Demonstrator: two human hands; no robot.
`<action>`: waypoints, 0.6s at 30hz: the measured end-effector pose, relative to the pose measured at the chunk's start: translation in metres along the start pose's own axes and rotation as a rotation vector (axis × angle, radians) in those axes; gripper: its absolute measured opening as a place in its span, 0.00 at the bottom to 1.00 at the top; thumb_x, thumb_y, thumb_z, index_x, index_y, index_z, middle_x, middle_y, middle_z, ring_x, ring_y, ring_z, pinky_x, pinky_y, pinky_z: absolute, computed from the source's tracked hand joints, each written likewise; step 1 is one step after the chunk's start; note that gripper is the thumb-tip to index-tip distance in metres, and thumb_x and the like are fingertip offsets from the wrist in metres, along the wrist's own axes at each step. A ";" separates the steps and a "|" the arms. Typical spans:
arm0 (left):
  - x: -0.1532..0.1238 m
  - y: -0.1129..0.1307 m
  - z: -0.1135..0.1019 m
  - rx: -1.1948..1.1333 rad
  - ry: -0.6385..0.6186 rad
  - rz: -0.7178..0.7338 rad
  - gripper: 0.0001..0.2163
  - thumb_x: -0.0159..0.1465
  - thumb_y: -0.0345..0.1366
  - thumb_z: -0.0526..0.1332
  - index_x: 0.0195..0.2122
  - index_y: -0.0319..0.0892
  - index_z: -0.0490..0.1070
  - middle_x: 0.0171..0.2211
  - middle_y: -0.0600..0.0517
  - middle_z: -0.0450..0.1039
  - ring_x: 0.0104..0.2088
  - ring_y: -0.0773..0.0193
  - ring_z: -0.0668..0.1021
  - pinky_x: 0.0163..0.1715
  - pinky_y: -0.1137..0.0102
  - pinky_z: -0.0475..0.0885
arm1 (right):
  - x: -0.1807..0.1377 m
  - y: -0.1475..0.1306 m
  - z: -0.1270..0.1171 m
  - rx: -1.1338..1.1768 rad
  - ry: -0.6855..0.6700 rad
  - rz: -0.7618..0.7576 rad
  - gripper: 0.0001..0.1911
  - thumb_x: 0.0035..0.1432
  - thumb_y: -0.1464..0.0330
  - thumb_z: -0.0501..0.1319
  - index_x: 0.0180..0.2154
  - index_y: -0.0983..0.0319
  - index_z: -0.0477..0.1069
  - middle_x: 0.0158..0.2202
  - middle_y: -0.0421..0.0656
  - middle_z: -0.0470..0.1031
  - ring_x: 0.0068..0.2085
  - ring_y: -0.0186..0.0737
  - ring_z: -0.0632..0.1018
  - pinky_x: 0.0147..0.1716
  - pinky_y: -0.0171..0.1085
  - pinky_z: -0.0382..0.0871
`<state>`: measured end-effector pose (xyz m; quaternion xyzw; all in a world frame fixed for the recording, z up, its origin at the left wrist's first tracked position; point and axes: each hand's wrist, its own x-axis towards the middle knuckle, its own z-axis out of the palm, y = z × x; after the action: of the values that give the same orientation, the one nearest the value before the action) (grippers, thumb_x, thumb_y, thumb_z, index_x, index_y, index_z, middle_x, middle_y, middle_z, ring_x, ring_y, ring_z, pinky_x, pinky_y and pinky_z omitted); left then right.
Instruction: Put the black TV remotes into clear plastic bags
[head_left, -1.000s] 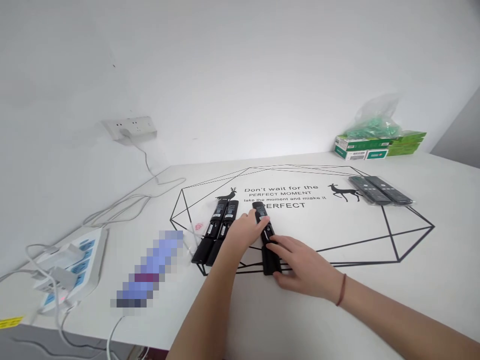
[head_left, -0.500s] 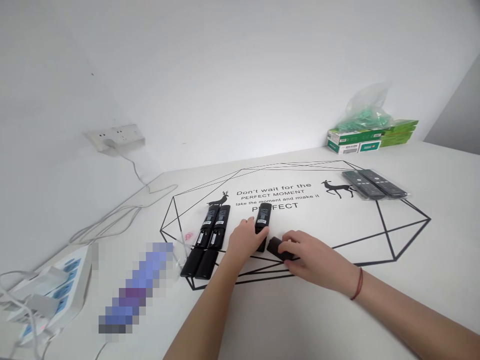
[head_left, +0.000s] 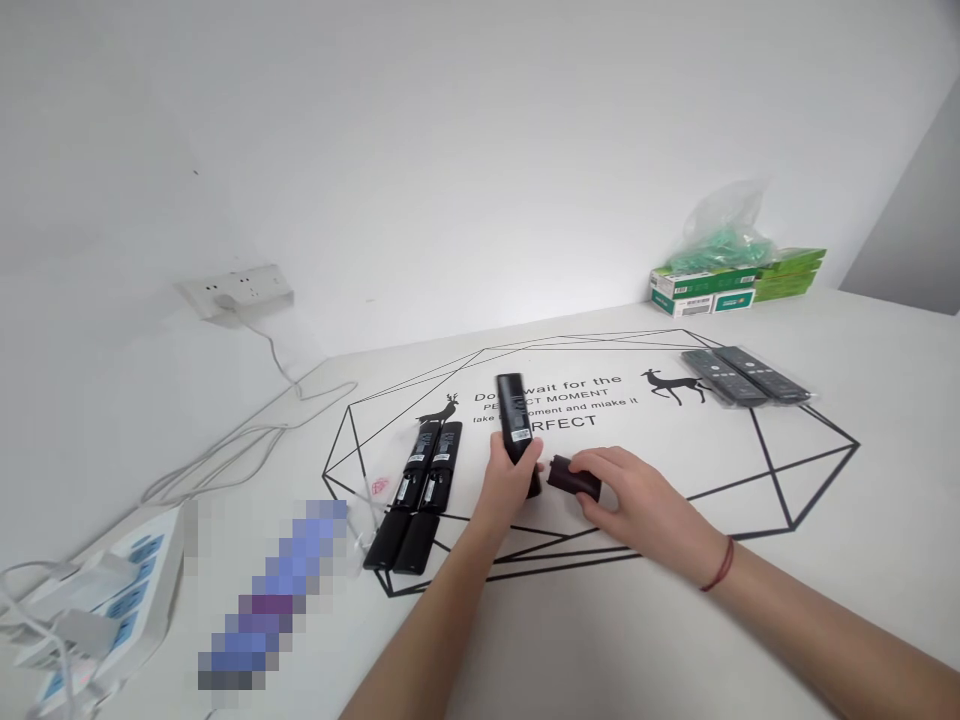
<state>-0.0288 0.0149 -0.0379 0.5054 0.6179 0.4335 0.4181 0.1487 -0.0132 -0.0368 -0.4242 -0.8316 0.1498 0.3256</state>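
My left hand (head_left: 507,485) is closed round the lower half of a black remote control (head_left: 513,405), whose labelled back faces me. Just to the right, my right hand (head_left: 626,495) pinches a dark battery cover (head_left: 574,477) between thumb and fingers, apart from the remote. To the left, two more remotes, one on the left (head_left: 418,450) and one on the right (head_left: 445,450), lie side by side with their battery compartments uncovered. Directly below them rest two loose covers, a left one (head_left: 386,540) and a right one (head_left: 416,543).
Two wrapped remotes (head_left: 744,376) lie at the right of the printed white table (head_left: 637,640). Green boxes (head_left: 705,285) with a plastic bag (head_left: 724,240) stand at the back. A power strip (head_left: 124,600), cables (head_left: 225,430) and a blurred blue item (head_left: 277,590) occupy the left.
My left hand has lifted the remote off the table and tilted it leftward. My right hand has raised the battery cover slightly.
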 end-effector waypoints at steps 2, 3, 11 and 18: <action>-0.005 0.000 0.010 -0.322 -0.063 -0.092 0.17 0.60 0.48 0.60 0.45 0.46 0.61 0.41 0.49 0.72 0.39 0.62 0.76 0.37 0.69 0.70 | 0.001 -0.001 -0.001 0.026 0.076 -0.030 0.11 0.56 0.73 0.56 0.42 0.59 0.68 0.42 0.45 0.74 0.43 0.44 0.74 0.43 0.43 0.70; -0.007 0.000 0.014 -0.442 -0.100 -0.128 0.19 0.59 0.49 0.60 0.47 0.47 0.61 0.42 0.49 0.72 0.41 0.62 0.76 0.38 0.69 0.71 | 0.000 -0.001 0.000 0.038 0.100 -0.044 0.11 0.56 0.73 0.57 0.43 0.59 0.68 0.43 0.45 0.74 0.44 0.44 0.74 0.44 0.44 0.70; -0.013 0.001 0.026 -0.791 -0.214 -0.334 0.26 0.63 0.57 0.47 0.49 0.42 0.67 0.43 0.44 0.74 0.44 0.58 0.76 0.42 0.65 0.72 | -0.001 -0.002 0.009 0.056 0.158 -0.014 0.12 0.54 0.74 0.59 0.42 0.59 0.69 0.41 0.45 0.72 0.42 0.44 0.73 0.42 0.44 0.71; -0.022 0.009 0.028 -0.869 -0.189 -0.403 0.23 0.65 0.54 0.47 0.39 0.40 0.71 0.40 0.48 0.73 0.41 0.63 0.76 0.44 0.69 0.71 | -0.004 -0.008 0.014 0.071 0.202 -0.047 0.14 0.54 0.76 0.60 0.43 0.60 0.69 0.42 0.46 0.71 0.43 0.45 0.72 0.42 0.45 0.72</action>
<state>0.0031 -0.0029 -0.0352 0.1916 0.4247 0.5141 0.7202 0.1364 -0.0204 -0.0444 -0.4059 -0.7984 0.1278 0.4260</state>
